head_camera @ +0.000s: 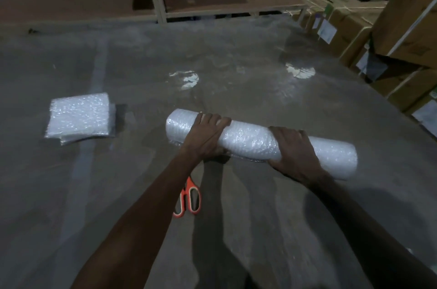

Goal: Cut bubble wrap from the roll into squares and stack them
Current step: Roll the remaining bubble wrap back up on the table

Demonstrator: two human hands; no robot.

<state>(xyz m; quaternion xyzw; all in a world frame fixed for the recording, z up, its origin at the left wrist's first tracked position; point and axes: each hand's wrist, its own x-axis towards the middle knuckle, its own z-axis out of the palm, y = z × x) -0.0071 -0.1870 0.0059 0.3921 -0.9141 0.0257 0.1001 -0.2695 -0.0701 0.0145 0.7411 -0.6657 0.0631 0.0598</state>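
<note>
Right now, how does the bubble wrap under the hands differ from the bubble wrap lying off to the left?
The roll is a long uncut cylinder; the stack of squares is flat, cut sheets. The left hand and right hand grip the roll; nothing touches the stack. Both are white bubble wrap on the same grey surface.

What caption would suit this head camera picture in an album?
Both hands, left and right, grip the bubble wrap roll, scissors lying nearby and cut squares stacked aside.
</note>
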